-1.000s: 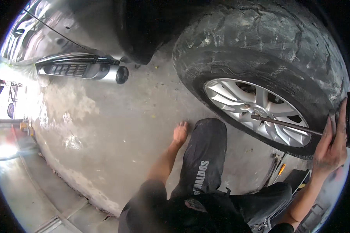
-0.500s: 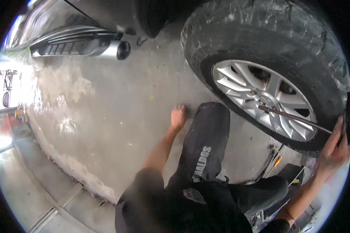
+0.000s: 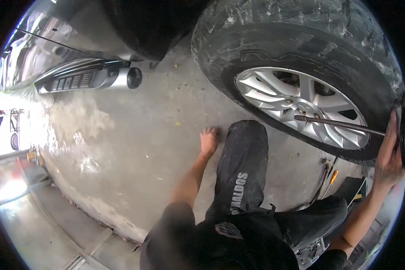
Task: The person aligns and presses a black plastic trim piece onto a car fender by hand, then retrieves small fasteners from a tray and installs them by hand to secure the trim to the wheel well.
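My left hand [image 3: 209,141] rests low beside my bent knee [image 3: 247,139], at the concrete floor, with fingers apart and nothing in them. On the far right, my right hand [image 3: 389,159] is at the outer end of a long dark lug wrench [image 3: 342,125], its fingers stretched along that end and partly hidden. The wrench's other end meets the lug nuts near the hub of a silver alloy wheel [image 3: 274,90]. A large, scuffed black tyre [image 3: 274,40] surrounds the wheel.
At the upper left stands a car bumper [image 3: 87,81] with a silver, tube-like end. Past my right leg lie an orange-handled tool [image 3: 334,177] and a dark open case [image 3: 348,191]. Metal panels [image 3: 36,225] line the lower left.
The whole view has shifted, so the wheel sits further left and the bumper lower. My left fingers are more spread. My right hand remains at the wrench's outer end.
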Available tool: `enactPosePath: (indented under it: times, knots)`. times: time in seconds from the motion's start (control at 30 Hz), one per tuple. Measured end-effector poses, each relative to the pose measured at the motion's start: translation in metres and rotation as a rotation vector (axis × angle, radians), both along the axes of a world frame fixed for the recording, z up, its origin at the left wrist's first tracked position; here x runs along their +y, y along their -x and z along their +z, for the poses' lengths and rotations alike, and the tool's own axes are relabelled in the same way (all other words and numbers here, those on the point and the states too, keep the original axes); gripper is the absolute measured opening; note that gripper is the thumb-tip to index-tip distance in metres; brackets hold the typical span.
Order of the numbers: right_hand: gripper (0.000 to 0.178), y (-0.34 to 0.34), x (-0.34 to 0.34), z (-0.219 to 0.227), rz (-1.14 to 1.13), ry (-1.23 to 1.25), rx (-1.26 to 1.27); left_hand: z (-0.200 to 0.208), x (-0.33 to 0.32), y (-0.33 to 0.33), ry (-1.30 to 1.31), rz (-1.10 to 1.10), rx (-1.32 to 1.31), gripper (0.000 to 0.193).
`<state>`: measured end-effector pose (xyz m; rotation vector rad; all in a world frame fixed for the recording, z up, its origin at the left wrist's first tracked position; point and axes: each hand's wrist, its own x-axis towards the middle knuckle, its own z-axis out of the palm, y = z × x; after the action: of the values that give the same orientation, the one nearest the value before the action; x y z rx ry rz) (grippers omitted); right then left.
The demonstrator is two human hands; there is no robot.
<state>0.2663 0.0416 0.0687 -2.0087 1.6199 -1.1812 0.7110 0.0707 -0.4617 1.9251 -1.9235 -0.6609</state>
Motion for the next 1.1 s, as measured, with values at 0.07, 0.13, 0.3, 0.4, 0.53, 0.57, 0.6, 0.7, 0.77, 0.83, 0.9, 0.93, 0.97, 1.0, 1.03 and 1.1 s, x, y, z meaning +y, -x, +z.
enactPosePath:
  times: [0.07, 0.13, 0.3, 0.4, 0.53, 0.57, 0.6, 0.7, 0.77, 0.83, 0.9, 0.93, 0.97, 1.0, 1.03, 1.1]
  knots:
    - [0.041, -0.009, -0.003, 0.004, 0.027, 0.052, -0.114, 0.004, -0.014, -0.010, 0.085, 0.101, 0.054, 0.049]
    - [0.036, -0.027, -0.008, 0.009, -0.034, 0.186, 0.402, 0.013, -0.045, -0.042, 0.261, 0.283, 0.067, 0.066]
    - [0.036, -0.032, -0.004, 0.013, -0.190, 0.257, 0.895, 0.141, -0.187, -0.100, 0.733, 0.443, 0.103, 0.069]
    - [0.038, -0.084, -0.015, 0.027, -0.135, 0.378, 0.998, 0.150, -0.237, -0.150, 0.613, 0.402, -0.166, 0.065]
    - [0.040, -0.106, -0.020, 0.027, -0.137, 0.387, 0.963, 0.135, -0.256, -0.171, 0.475, 0.359, -0.316, 0.052]
    - [0.040, -0.107, -0.021, 0.024, -0.142, 0.375, 0.944, 0.134, -0.254, -0.172, 0.506, 0.357, -0.351, 0.050]
    - [0.040, -0.105, -0.020, 0.026, -0.129, 0.342, 0.920, 0.139, -0.253, -0.162, 0.467, 0.338, -0.345, 0.051]
    - [0.040, -0.101, -0.019, 0.032, -0.121, 0.343, 0.941, 0.154, -0.248, -0.142, 0.422, 0.278, -0.338, 0.049]
    - [0.040, -0.108, -0.020, 0.032, -0.127, 0.371, 0.932, 0.154, -0.252, -0.154, 0.497, 0.255, -0.314, 0.046]
    - [0.039, -0.113, -0.021, 0.033, -0.139, 0.406, 0.966, 0.156, -0.258, -0.154, 0.550, 0.251, -0.304, 0.042]
    - [0.041, -0.113, -0.022, 0.033, -0.151, 0.434, 0.974, 0.149, -0.270, -0.161, 0.591, 0.233, -0.323, 0.038]
    - [0.042, -0.111, -0.022, 0.030, -0.148, 0.441, 0.945, 0.135, -0.275, -0.176, 0.603, 0.221, -0.359, 0.036]
    - [0.044, -0.113, -0.023, 0.030, -0.151, 0.474, 0.938, 0.126, -0.281, -0.181, 0.617, 0.201, -0.382, 0.033]
    - [0.045, -0.114, -0.023, 0.030, -0.161, 0.504, 0.943, 0.126, -0.285, -0.173, 0.584, 0.233, -0.345, 0.033]
    - [0.046, -0.123, -0.025, 0.031, -0.163, 0.569, 0.958, 0.126, -0.283, -0.164, 0.553, 0.271, -0.306, 0.032]
    - [0.047, -0.129, -0.027, 0.035, -0.171, 0.613, 0.956, 0.128, -0.281, -0.165, 0.559, 0.324, -0.255, 0.031]
